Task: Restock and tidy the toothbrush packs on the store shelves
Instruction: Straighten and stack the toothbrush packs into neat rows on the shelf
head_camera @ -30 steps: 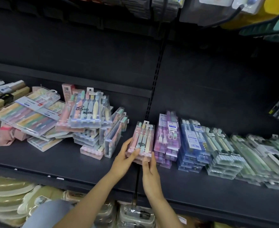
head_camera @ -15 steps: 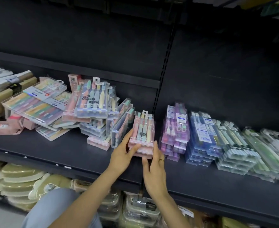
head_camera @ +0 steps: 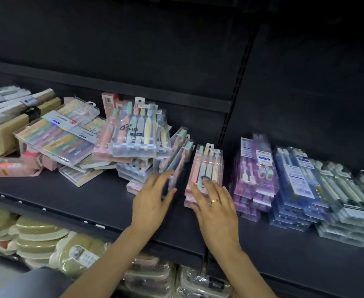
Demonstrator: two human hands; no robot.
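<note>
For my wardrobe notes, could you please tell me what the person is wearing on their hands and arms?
Both forearms are bare, with no sleeves, gloves or watch showing. The right hand wears a plain gold band ring on one finger; the left hand wears nothing visible.

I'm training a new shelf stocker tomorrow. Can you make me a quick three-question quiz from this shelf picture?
1. True or false: the right hand wears a ring.
2. What does the right hand rest on? A) the purple stack B) the pink stack C) the blue stack
3. Which hand reaches toward the packs standing on edge?

Key
1. True.
2. B: its straight fingers lie on the pink stack, left of the purple stack and the blue stack.
3. The left hand.
</note>
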